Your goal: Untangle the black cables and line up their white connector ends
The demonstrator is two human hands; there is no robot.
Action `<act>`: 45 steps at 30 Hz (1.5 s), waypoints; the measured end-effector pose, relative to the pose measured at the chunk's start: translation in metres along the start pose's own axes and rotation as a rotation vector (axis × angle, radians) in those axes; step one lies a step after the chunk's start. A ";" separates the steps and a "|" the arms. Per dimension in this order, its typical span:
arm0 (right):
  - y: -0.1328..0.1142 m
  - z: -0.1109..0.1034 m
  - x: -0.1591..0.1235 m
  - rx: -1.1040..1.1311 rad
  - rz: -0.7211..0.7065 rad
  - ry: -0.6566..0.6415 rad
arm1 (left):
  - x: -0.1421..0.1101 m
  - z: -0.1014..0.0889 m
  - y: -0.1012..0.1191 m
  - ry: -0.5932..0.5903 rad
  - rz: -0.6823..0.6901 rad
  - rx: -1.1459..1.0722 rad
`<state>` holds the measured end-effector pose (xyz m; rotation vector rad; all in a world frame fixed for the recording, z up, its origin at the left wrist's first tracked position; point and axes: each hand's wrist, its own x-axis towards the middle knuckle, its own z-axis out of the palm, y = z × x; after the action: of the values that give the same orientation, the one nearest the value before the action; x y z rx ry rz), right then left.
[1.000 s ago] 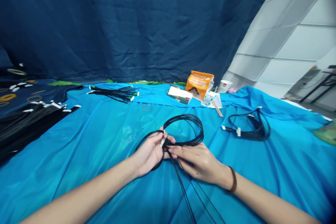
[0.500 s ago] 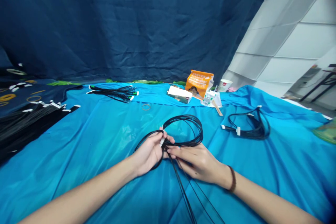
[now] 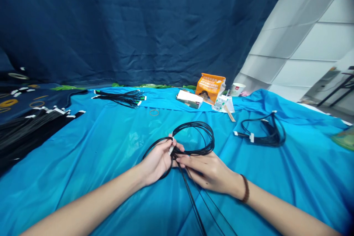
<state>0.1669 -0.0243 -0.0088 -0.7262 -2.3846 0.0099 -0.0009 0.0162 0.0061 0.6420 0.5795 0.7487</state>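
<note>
In the middle of the head view, a bundle of thin black cables [image 3: 212, 138] is looped into a coil, with a white connector [image 3: 172, 149] at its gathered part. My left hand [image 3: 159, 158] is closed around the gathered cables beside that connector. A smaller loop hangs behind and below its fingers. My right hand [image 3: 207, 169] pinches the cables just right of the left fingertips, the two hands nearly touching. Several loose strands [image 3: 190, 193] run down from between the hands toward the bottom edge. The fingers partly hide where the strands meet.
A coiled black cable bundle [image 3: 269, 140] lies at right on the blue cloth [image 3: 110, 177]. Straight cables [image 3: 118, 97] lie at the back, more cables [image 3: 33, 129] at left. An orange bag [image 3: 210, 87], a small box [image 3: 189, 99], a paper cup [image 3: 237, 89] and a rubber band [image 3: 154, 112] are beyond.
Almost nothing differs; both hands keep the same hold on the cables. The view has shifted very slightly.
</note>
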 end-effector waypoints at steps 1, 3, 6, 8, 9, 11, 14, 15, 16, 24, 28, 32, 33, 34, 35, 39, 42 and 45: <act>0.000 0.000 0.000 0.002 0.001 -0.002 | 0.000 0.000 0.000 -0.005 0.002 0.000; 0.000 0.000 0.000 0.004 0.001 -0.007 | 0.000 -0.001 -0.001 -0.013 0.007 0.000; 0.000 0.000 0.001 -0.002 0.001 -0.002 | 0.000 -0.001 -0.001 -0.013 0.004 0.008; 0.000 0.000 0.001 -0.001 0.003 -0.002 | 0.000 -0.001 -0.001 -0.014 0.002 0.009; 0.000 0.000 0.001 0.001 0.003 -0.004 | 0.000 0.000 -0.001 -0.015 0.002 0.009; 0.001 0.001 0.001 0.007 0.002 -0.009 | 0.000 0.000 -0.001 -0.013 0.004 0.009; 0.001 0.001 0.000 0.013 0.006 -0.016 | 0.000 0.000 0.000 -0.006 0.002 0.011; 0.001 0.001 0.000 0.015 0.008 -0.019 | 0.000 0.000 0.000 -0.007 0.001 0.012; 0.001 0.001 0.000 0.015 0.006 -0.018 | 0.000 0.000 0.000 -0.010 0.002 0.012; -0.002 -0.001 0.003 0.014 -0.001 -0.025 | 0.000 0.000 -0.001 -0.020 0.009 0.028; -0.002 -0.001 0.002 0.015 -0.011 -0.015 | 0.000 0.000 -0.001 -0.025 0.006 0.021; -0.003 -0.002 0.002 0.013 -0.016 -0.020 | 0.000 0.000 -0.001 -0.020 0.002 0.021; -0.003 -0.002 0.001 0.013 -0.014 -0.024 | 0.000 0.000 -0.001 -0.022 0.005 0.020; -0.002 -0.002 0.001 0.014 -0.012 -0.027 | 0.000 0.000 -0.001 -0.025 0.007 0.019; -0.002 -0.001 0.001 0.014 -0.012 -0.027 | 0.000 -0.001 -0.001 -0.029 0.008 0.016; -0.001 0.000 0.001 0.004 -0.017 -0.020 | 0.000 -0.002 -0.002 -0.040 0.008 0.003; -0.001 -0.001 0.001 0.002 -0.017 -0.023 | 0.001 -0.003 -0.002 -0.046 0.009 0.000; -0.002 -0.001 0.002 0.000 -0.015 -0.021 | 0.001 -0.003 -0.002 -0.051 0.010 0.002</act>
<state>0.1654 -0.0248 -0.0068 -0.7116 -2.4099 0.0106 -0.0017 0.0166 0.0022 0.6640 0.5304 0.7391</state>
